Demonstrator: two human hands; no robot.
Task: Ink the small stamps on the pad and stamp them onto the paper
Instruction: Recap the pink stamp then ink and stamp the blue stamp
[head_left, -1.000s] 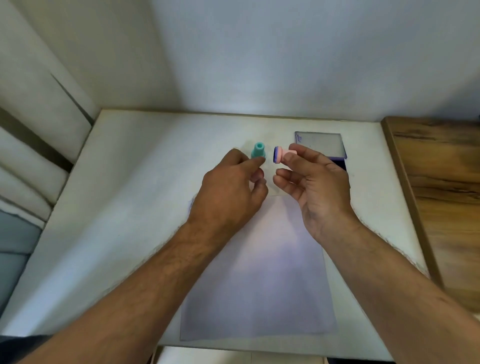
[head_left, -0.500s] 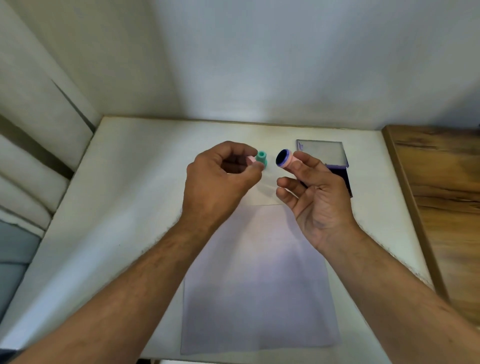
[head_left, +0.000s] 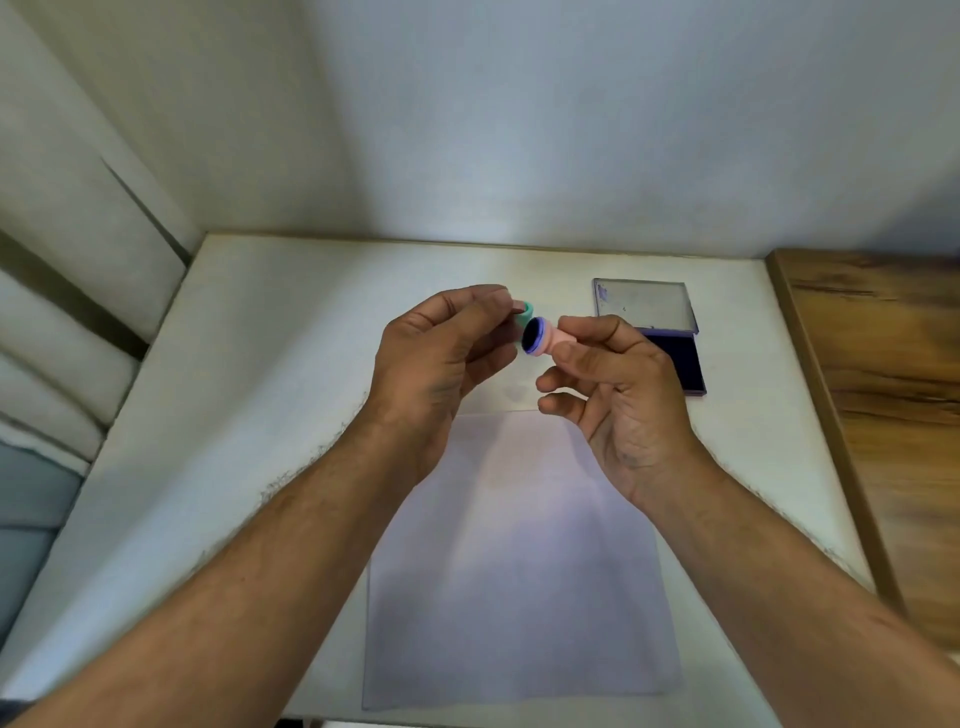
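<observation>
My right hand (head_left: 621, 400) pinches a small pink stamp (head_left: 545, 338) between thumb and forefinger, its dark inked face turned toward me and to the left. My left hand (head_left: 436, 369) holds a small teal stamp (head_left: 524, 314) at its fingertips, just behind and touching or nearly touching the pink one. Both are held above the table, over the far edge of the white paper (head_left: 519, 561). The open ink pad (head_left: 675, 364), dark purple with its clear lid (head_left: 643, 304) folded back, lies to the right of my right hand.
The white table (head_left: 260, 415) meets a wall at the back and a cushioned edge on the left. A wooden surface (head_left: 893, 405) borders the table on the right.
Both hands rose slightly and came together. The pink stamp turned its inked face more toward me and now sits right against the teal stamp.
</observation>
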